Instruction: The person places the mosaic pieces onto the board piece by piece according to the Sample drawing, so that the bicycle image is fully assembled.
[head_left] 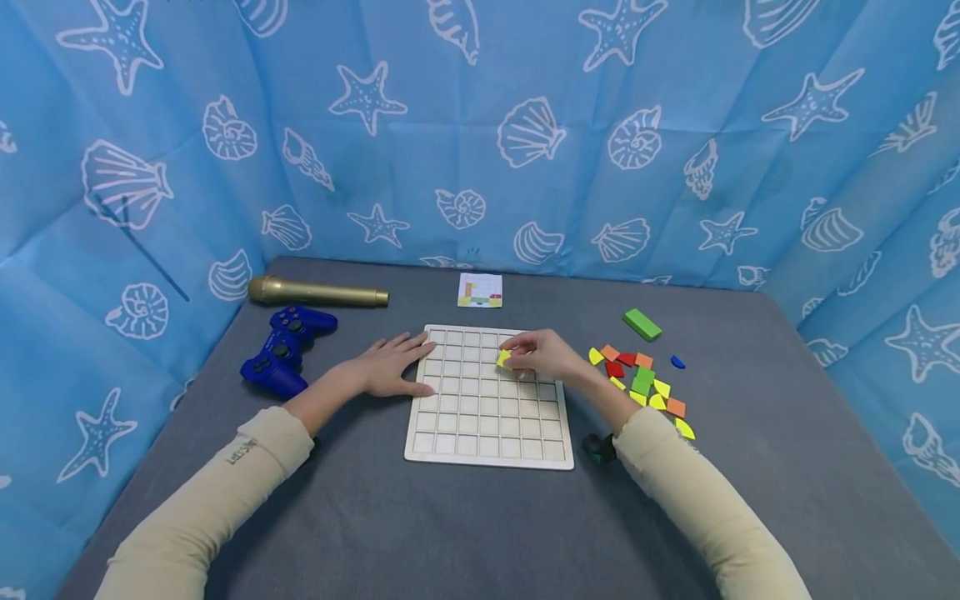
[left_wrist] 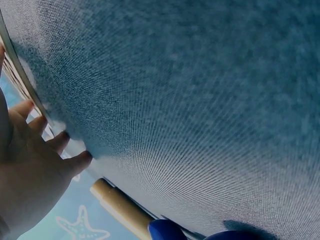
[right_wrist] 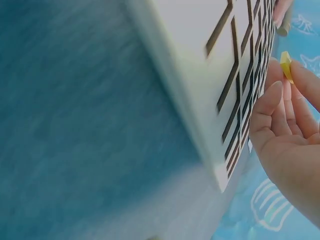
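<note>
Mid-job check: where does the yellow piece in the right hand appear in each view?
Head: the yellow piece, just below and right of centre, pinched by the right hand.
Left wrist: not in this picture.
Right wrist: the yellow piece, toward the upper right.
Shared landmark in all three: the gridded board.

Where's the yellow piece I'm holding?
In the head view, your right hand pinches the yellow piece over the far half of the grid board, right of centre.

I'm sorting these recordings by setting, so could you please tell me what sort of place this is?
It looks like a curtained tabletop workspace, possibly a recording booth: blue seashell-print fabric hangs on three sides of a grey table, where a pale grid board and small coloured pieces lie.
</note>
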